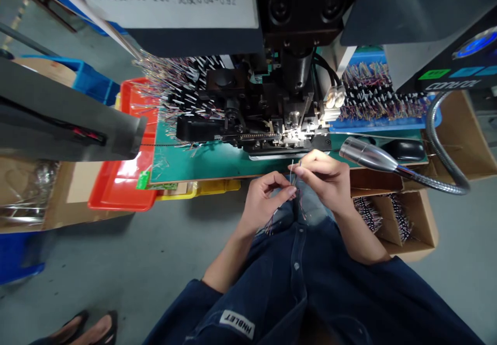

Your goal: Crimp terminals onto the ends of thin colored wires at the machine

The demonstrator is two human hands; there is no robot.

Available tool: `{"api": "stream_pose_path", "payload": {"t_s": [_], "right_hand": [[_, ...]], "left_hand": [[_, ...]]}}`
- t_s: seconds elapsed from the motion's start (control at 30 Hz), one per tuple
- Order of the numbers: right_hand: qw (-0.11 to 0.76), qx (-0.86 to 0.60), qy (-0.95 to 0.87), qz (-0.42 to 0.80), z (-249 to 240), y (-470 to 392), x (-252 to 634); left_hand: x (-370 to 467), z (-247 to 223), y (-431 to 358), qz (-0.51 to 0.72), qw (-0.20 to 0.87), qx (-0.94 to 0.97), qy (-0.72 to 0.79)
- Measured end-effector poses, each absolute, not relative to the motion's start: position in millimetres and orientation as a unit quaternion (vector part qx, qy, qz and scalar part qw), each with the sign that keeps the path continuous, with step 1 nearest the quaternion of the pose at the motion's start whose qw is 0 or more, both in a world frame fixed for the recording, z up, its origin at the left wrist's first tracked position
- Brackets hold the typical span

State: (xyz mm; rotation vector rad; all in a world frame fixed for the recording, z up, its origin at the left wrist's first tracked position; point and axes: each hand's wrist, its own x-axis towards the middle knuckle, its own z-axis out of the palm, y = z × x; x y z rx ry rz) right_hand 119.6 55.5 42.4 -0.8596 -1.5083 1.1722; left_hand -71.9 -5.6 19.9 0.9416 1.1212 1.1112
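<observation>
My left hand [271, 197] is closed in a pinch on a thin wire bundle [269, 225], whose coloured strands hang below the fingers. Beside it my right hand [324, 177] also pinches, its thumb and forefinger at the upper end of thin wires [292, 171]. A pale strand stands up between the two hands, and more coloured ends dangle under them. Both hands are in front of the green bench edge, above my lap. Just beyond them, a black crimping machine [289, 128] has its brightly lit working point. Fine detail at the fingertips is too small to make out.
Piles of wire bundles lie left of the machine and in a blue tray [388, 123] at right. A flexible metal lamp [368, 156] reaches in from the right. Red trays [120, 187] stand at left; a cardboard box [417, 246] holds more bundles. Another person's feet [91, 329] show lower left.
</observation>
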Motion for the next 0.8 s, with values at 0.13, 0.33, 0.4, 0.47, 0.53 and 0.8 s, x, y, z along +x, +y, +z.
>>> {"api": "stream_pose_path", "payload": {"t_s": [0.13,0.33,0.4,0.47,0.53,0.8], "right_hand": [[0.479,-0.352,-0.592,0.544,37.9,50.4,124.9],[0.411,-0.311,-0.64,0.57,34.8,44.7,128.8],[0.416,-0.307,-0.644,0.564,37.5,48.0,128.1],[0.428,-0.315,-0.649,0.544,41.5,52.0,127.6],[0.448,-0.332,-0.653,0.513,45.3,55.0,127.3],[0.455,-0.337,-0.663,0.49,48.8,57.0,122.1]], "left_hand": [[-71.9,19.1,-7.5,0.505,0.613,0.369,0.483],[-71.7,17.4,-3.2,0.473,0.624,0.394,0.482],[-73.2,18.8,-2.7,0.465,0.621,0.412,0.477],[-75.1,20.5,-3.9,0.461,0.613,0.434,0.473],[-77.3,21.9,-6.2,0.458,0.602,0.452,0.473],[-81.4,20.0,-8.2,0.477,0.559,0.508,0.45]]}}
